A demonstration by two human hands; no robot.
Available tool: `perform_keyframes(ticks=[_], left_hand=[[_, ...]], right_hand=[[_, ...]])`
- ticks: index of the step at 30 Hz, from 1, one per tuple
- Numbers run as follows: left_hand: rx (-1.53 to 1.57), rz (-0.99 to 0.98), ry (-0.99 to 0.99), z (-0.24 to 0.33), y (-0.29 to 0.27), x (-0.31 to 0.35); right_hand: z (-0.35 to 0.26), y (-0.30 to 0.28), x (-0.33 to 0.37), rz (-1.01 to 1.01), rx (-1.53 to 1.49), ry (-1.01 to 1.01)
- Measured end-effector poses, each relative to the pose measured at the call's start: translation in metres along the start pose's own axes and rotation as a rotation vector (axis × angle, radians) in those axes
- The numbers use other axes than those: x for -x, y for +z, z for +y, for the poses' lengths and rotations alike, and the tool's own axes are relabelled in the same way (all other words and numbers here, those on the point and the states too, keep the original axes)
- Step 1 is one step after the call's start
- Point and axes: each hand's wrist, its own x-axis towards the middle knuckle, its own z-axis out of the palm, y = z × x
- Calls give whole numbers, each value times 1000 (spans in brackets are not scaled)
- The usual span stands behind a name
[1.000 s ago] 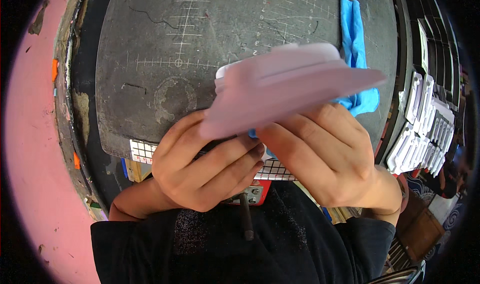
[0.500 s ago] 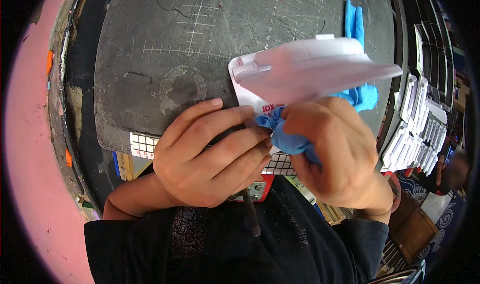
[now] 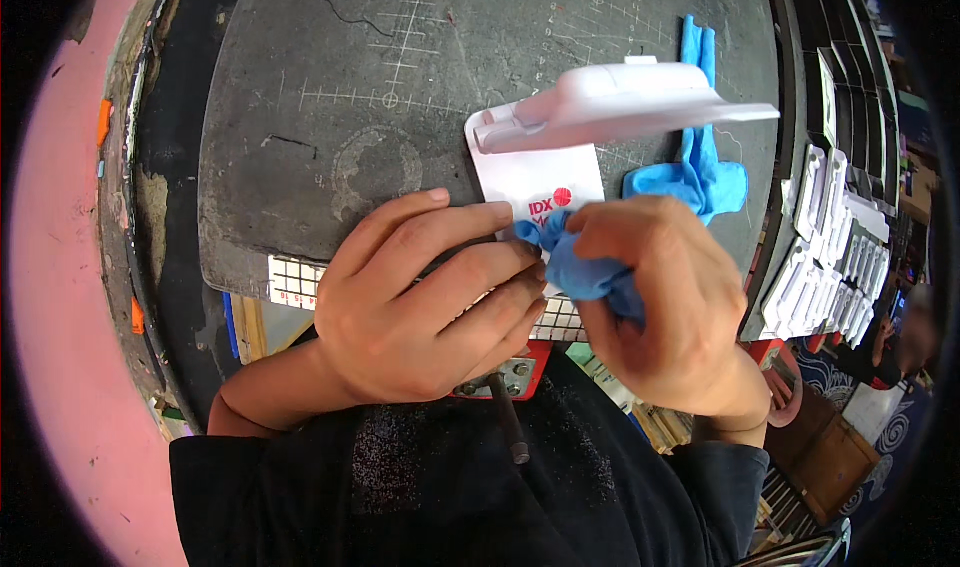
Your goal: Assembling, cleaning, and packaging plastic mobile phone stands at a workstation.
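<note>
A white plastic piece (image 3: 527,173) with red print on its flat panel lies at the edge of the dark worktable, between my hands. Its raised, flap-like part (image 3: 625,107) stands up from the far end, slightly blurred. The fingers of my left hand (image 3: 420,297) curve over the panel's near left side; their tips hold it, with the thumb side partly hidden. In my right hand (image 3: 670,297) is a bunched blue cloth (image 3: 590,272), pinched between thumb and fingers against the panel's near right part. The panel's near end is hidden by the cloth and fingers.
Another blue cloth strip (image 3: 700,172) lies beyond my right hand. Scratched grid lines mark the worktable (image 3: 300,157). Below its near edge is a red bracket with a metal rod (image 3: 508,417). Several white plastic pieces (image 3: 810,292) sit at the right.
The raised part has shifted slightly away and left, uncovering more of the red print and the loose blue cloth. Both hands keep nearly the same place.
</note>
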Motion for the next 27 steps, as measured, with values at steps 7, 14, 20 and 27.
perform_keyframes(ticks=[7,14,20,27], left_hand=[[-33,52,26,0,4,0],[7,123,38,0,5,-3],[64,142,33,0,7,-3],[64,155,10,0,7,1]], right_hand=[[-8,5,2,53,51,27],[-12,14,8,142,48,64],[-10,25,10,246,28,93],[-14,28,10,238,-5,114]])
